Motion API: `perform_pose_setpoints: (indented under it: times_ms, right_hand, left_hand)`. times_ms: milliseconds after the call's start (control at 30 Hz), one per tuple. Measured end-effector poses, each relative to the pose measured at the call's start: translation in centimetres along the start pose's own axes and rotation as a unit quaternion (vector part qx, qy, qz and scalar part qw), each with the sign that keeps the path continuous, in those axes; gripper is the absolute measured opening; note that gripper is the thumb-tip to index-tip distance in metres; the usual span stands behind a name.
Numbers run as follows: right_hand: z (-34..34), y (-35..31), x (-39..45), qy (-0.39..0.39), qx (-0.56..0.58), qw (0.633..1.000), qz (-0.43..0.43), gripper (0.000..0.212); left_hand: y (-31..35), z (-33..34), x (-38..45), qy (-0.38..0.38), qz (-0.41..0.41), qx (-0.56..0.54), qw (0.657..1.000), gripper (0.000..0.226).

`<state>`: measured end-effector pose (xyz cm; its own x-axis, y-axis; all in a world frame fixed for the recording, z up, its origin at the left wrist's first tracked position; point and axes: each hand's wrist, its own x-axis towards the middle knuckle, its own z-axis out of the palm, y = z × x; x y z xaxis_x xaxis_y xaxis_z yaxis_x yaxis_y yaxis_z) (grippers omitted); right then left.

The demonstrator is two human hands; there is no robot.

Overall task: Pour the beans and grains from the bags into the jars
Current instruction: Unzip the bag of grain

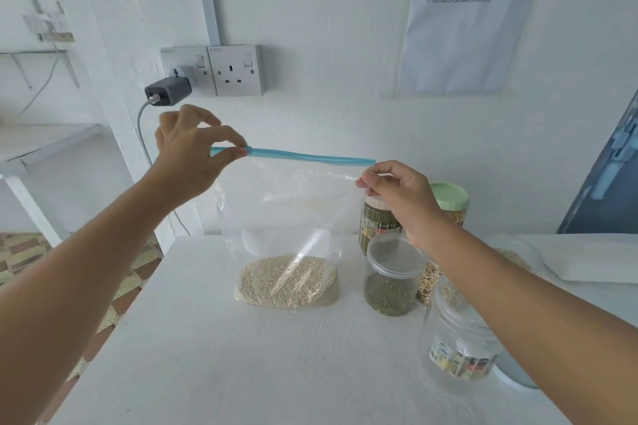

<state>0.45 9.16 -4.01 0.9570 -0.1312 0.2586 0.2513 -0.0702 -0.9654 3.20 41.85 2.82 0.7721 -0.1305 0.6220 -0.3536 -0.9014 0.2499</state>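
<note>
A clear zip bag [290,217] with a blue seal strip stands upright on the white table [241,355], pale grains pooled in its bottom. My left hand [193,152] pinches the blue strip near its left end. My right hand [397,197] pinches the bag's top right corner just under the strip. To the right stands a clear jar [392,276] with a clear lid, partly filled with green beans. A large clear glass jar [455,345] with a printed label sits nearer, partly hidden by my right forearm.
Behind my right hand stand a labelled jar of green beans [374,221] and a green-lidded jar [450,200] of mixed grains. A white cloth [587,259] lies at the far right. A charger [167,91] is plugged into the wall socket. The table's left edge drops to a tiled floor.
</note>
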Motion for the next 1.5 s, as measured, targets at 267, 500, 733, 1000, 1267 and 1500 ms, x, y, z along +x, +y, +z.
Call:
perform_pose_setpoints:
  times_ms: [267, 500, 733, 1000, 1267, 1500]
  right_hand:
    - [-0.8, 0.9, 0.4, 0.009, -0.025, 1.000, 0.007, 0.005]
    - [2.5, -3.1, 1.4, -0.028, -0.361, 0.899, -0.245, 0.045]
    - [6.5, -6.2, 3.1, -0.130, -0.460, 0.860, -0.178, 0.014]
    - [6.7, -5.4, 2.4, -0.132, -0.400, 0.896, -0.143, 0.009]
    - [5.9, -6.3, 1.5, -0.167, -0.303, 0.934, -0.085, 0.020]
    - [5.2, -7.2, 2.3, -0.135, -0.175, 0.975, 0.009, 0.024]
  left_hand:
    - [-2.7, -1.1, -1.1, 0.021, -0.030, 0.037, 0.999, 0.014]
    - [-2.1, -0.5, -1.3, 0.045, -0.020, 0.023, 0.999, 0.018]
    - [1.2, 0.7, -3.9, 0.122, -0.064, -0.062, 0.989, 0.038]
    - [9.5, 3.4, -8.6, -0.006, -0.223, -0.377, 0.899, 0.028]
    - [10.5, 4.9, -6.5, 0.012, -0.400, -0.486, 0.777, 0.031]
    - [10.4, 4.5, -7.9, 0.049, -0.387, -0.497, 0.775, 0.018]
